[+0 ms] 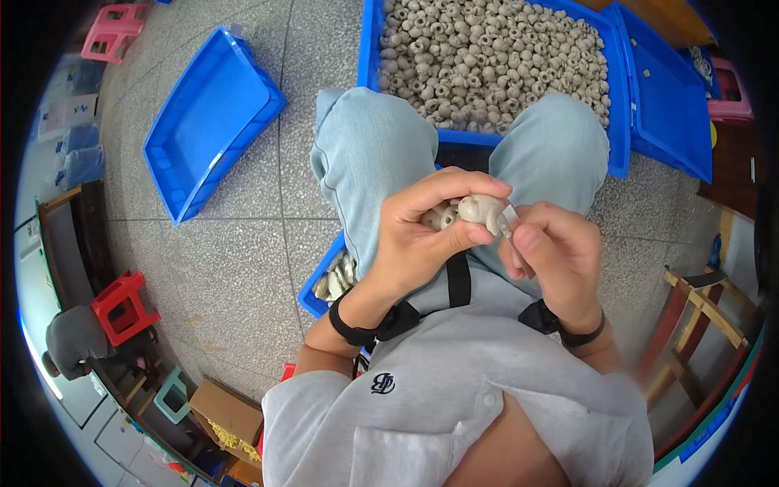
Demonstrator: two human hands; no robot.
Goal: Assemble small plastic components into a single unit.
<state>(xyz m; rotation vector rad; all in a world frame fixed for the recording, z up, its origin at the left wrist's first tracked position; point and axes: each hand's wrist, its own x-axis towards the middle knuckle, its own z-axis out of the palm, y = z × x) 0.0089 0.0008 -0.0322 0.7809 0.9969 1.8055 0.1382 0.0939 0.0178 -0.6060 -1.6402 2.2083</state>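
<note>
My left hand point(403, 235) is closed around a small beige rounded piece point(479, 209), pinched between thumb and fingertips above my lap. A second beige piece with a hole point(439, 217) sits in the hollow of the same hand, partly hidden by the fingers. In my right hand point(565, 253) a thin flat metal blade point(509, 220) is gripped between thumb and fingers. The blade's edge is at the right side of the held piece, touching it or very close. What the rest of the blade looks like is hidden by my fingers.
Beyond my knees stands a blue crate point(372, 49) full of beige hollow pieces point(495, 61). Another blue crate point(211, 114) lies left, a third point(669, 97) right. A small blue bin point(308, 302) with flat pale pieces is by my left leg. Someone bends point(77, 337) near a red stool point(123, 308).
</note>
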